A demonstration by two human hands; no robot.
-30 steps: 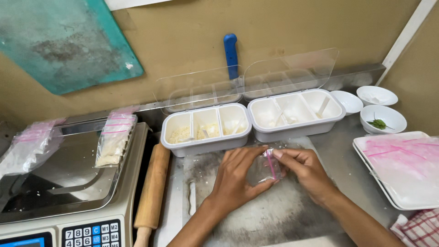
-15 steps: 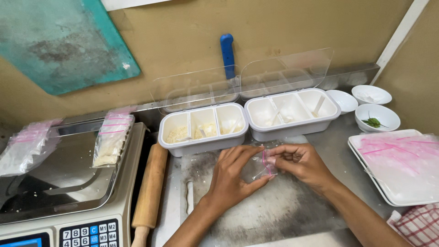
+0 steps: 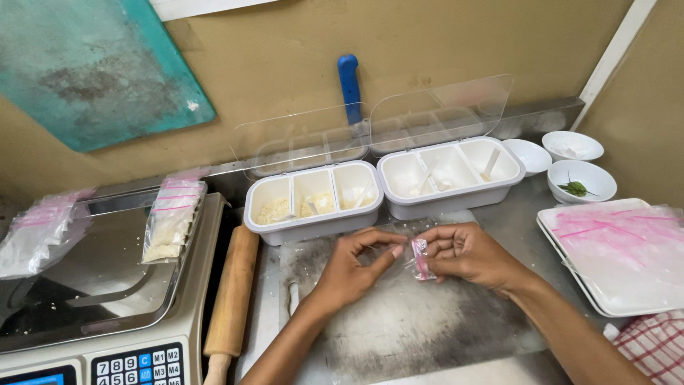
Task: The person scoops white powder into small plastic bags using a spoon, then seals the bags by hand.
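Left hand: your left hand (image 3: 353, 267) is over the floured board (image 3: 406, 321), fingers (image 3: 388, 251) pinched on the left edge of the small clear bag (image 3: 419, 258).
Right hand: your right hand (image 3: 467, 255) meets it from the right, fingers closed on the same bag at its pink-striped top.
Small clear bag: held between both hands just above the board, crumpled; contents cannot be told.
Floured board: lies on the metal desk (image 3: 520, 221), dusted white, directly under your hands.
Left container: a white three-section box (image 3: 313, 203) stands just behind your hands, lid up, with pale crumbs in two sections.
Right container: a second white box (image 3: 450, 175) stands beside it, lid up, small scoops inside.
Rolling pin: the wooden rolling pin (image 3: 231, 299) lies to your left, between board and scale.
Scale: the weighing scale (image 3: 92, 285) carries a filled bag (image 3: 171, 221) on its pan edge.
Bowls: three white bowls (image 3: 581, 178) stand at the far right, one holding a green leaf.
Tray: a white tray (image 3: 613, 249) to your right holds flat clear bags with pink strips.
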